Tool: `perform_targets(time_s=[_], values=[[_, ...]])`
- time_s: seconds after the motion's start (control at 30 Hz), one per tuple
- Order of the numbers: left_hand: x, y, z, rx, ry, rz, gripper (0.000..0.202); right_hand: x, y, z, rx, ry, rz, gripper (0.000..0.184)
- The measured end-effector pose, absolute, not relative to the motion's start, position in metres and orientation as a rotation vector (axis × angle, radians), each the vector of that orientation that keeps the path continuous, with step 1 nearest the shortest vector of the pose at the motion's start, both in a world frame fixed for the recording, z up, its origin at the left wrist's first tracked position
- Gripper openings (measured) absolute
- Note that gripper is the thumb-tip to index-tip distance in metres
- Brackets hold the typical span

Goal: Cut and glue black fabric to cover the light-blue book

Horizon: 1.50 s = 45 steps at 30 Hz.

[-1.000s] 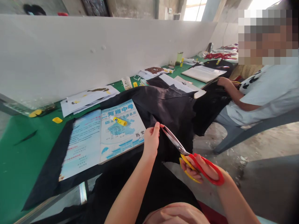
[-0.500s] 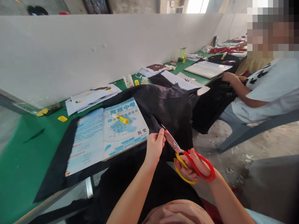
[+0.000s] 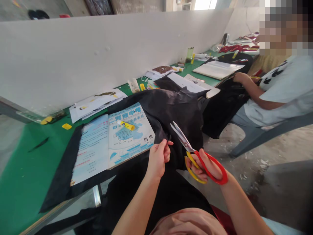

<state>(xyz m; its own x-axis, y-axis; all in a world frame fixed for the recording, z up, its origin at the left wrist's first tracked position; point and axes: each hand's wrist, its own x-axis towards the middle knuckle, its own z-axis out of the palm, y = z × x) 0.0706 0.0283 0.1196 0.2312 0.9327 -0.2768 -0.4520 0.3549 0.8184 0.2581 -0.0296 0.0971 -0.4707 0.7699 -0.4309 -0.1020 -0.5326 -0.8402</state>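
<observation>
My right hand has its fingers through the handles of a pair of scissors, one loop red and the other yellow. The slim blades are slightly parted and point up and left, apart from my left hand. That hand is closed in a pinch at the edge of a large black cloth; the fingertips hide just how much it grips. Left of it, a blue and white book lies open, cover up, on the cloth. A yellow glue stick rests on the book.
Papers with brown patches lie along the green table by a white partition. A clear cup and yellow caps are nearby. At right a person sits in a grey chair.
The scissors have drawn away from my left fingertips and their blades have parted. My left hand has shifted slightly down and left, still pinched at the cloth.
</observation>
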Motion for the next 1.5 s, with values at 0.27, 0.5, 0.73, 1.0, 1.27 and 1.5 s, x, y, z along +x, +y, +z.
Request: perform_targets(time_s=[0.27,0.5,0.73,1.0,1.27,1.5], values=[[0.054,0.033,0.148,0.524,0.886,0.963,0.018,0.263,-0.086,0.083,-0.948,-0.869,2.280,0.077],[0.055,0.030,0.149,0.619,0.884,0.904,0.019,0.243,-0.081,0.075,-0.811,-0.820,2.384,0.080],[0.061,0.020,0.142,0.756,0.907,0.897,0.026,0.232,-0.057,0.083,-0.898,-0.860,2.346,0.079],[0.066,0.017,0.129,0.806,0.885,0.884,0.028,0.218,-0.030,0.090,-1.031,-0.922,2.214,0.073],[0.072,0.025,0.121,0.847,0.879,0.982,0.031,0.211,-0.016,0.098,-1.216,-0.981,2.108,0.072],[0.074,0.024,0.117,0.836,0.893,0.999,0.032,0.208,-0.017,0.099,-1.323,-1.007,2.021,0.068]])
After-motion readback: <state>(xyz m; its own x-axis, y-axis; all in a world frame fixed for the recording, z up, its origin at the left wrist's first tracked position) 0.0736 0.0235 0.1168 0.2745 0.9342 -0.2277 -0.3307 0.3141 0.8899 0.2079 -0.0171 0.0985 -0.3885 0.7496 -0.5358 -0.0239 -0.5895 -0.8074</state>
